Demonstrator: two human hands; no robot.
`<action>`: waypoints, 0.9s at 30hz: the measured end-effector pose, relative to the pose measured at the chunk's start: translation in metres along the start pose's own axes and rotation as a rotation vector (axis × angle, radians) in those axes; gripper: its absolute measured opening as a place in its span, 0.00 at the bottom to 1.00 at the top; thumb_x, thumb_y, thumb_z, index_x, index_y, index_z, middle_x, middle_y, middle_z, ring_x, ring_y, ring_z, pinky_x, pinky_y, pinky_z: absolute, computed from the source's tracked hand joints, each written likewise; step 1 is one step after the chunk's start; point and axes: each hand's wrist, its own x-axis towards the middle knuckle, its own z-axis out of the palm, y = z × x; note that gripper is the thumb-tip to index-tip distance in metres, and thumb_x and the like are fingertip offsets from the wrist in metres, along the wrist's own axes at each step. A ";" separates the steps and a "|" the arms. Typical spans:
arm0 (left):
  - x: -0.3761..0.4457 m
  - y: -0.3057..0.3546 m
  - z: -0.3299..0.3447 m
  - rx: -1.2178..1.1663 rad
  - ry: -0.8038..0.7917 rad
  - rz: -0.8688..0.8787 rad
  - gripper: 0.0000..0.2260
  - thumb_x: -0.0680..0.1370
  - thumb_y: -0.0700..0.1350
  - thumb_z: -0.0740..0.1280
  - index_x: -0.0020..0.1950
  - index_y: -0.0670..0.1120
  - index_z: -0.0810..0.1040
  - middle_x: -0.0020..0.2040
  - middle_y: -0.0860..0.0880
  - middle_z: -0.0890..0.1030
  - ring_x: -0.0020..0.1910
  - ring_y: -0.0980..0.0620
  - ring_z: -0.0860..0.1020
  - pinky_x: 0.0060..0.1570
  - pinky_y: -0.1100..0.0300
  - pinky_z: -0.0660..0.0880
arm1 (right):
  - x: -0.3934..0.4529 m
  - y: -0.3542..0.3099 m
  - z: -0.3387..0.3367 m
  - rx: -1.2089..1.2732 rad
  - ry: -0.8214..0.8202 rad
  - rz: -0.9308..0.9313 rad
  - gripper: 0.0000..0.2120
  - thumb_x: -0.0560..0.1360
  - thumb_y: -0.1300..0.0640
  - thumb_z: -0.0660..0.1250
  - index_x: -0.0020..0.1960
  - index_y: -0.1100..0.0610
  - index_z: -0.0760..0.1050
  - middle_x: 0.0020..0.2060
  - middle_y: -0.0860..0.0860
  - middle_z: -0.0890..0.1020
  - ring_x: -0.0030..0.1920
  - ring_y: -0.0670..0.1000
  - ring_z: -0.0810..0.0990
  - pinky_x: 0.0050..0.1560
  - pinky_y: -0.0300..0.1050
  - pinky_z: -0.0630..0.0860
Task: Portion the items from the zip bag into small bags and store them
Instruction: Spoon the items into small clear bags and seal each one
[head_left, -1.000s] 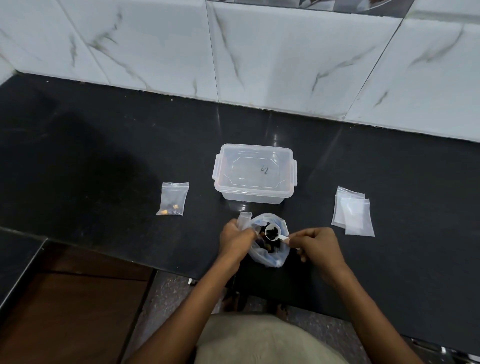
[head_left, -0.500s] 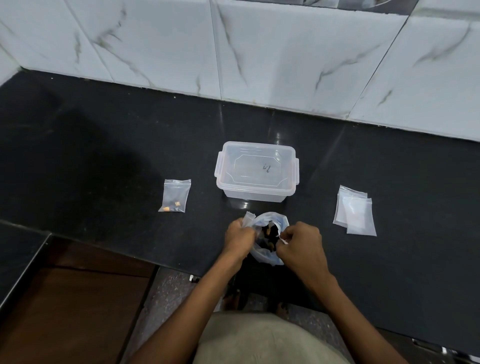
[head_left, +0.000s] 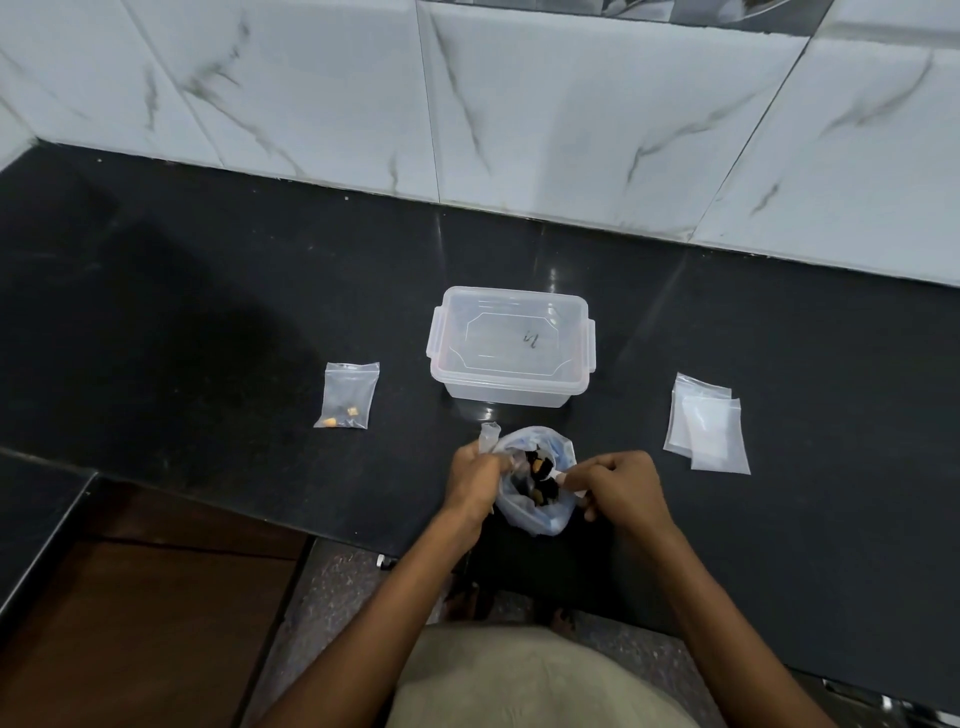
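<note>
On the polished black stone counter (head_left: 208, 312), far left, a small clear plastic pouch (head_left: 348, 396) lies flat with a few orange and dark bits in its bottom corner. Near the front edge, the left hand (head_left: 475, 480) grips the crumpled rim of the soft, translucent zip bag (head_left: 540, 512), holding its mouth open over dark and tan chunks. Just beyond stands a lidded rectangular clear plastic box (head_left: 511, 345). The right hand (head_left: 618, 486) curls round a small white scoop handle (head_left: 569, 480) at the bag's mouth. Far right, flat frosted small bags (head_left: 706, 423) overlap in a stack.
</note>
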 end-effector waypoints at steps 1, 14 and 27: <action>-0.001 0.001 0.000 0.006 0.007 -0.001 0.07 0.74 0.32 0.66 0.45 0.41 0.83 0.39 0.45 0.84 0.41 0.48 0.82 0.44 0.54 0.78 | 0.001 0.001 -0.001 0.072 -0.010 0.044 0.04 0.67 0.67 0.75 0.35 0.68 0.84 0.26 0.59 0.80 0.24 0.52 0.74 0.25 0.42 0.72; 0.004 -0.005 -0.008 0.137 0.109 0.083 0.02 0.73 0.41 0.72 0.45 0.46 0.83 0.40 0.48 0.84 0.40 0.50 0.82 0.45 0.52 0.81 | 0.003 0.006 -0.012 0.238 -0.097 0.064 0.01 0.68 0.69 0.74 0.38 0.67 0.85 0.25 0.57 0.77 0.24 0.48 0.70 0.23 0.38 0.66; -0.006 0.001 -0.011 0.287 0.230 0.440 0.18 0.68 0.49 0.77 0.53 0.51 0.72 0.51 0.51 0.75 0.54 0.48 0.76 0.56 0.47 0.77 | -0.009 -0.030 -0.027 0.180 -0.182 -0.095 0.05 0.71 0.68 0.74 0.39 0.61 0.87 0.29 0.58 0.82 0.26 0.47 0.73 0.24 0.37 0.67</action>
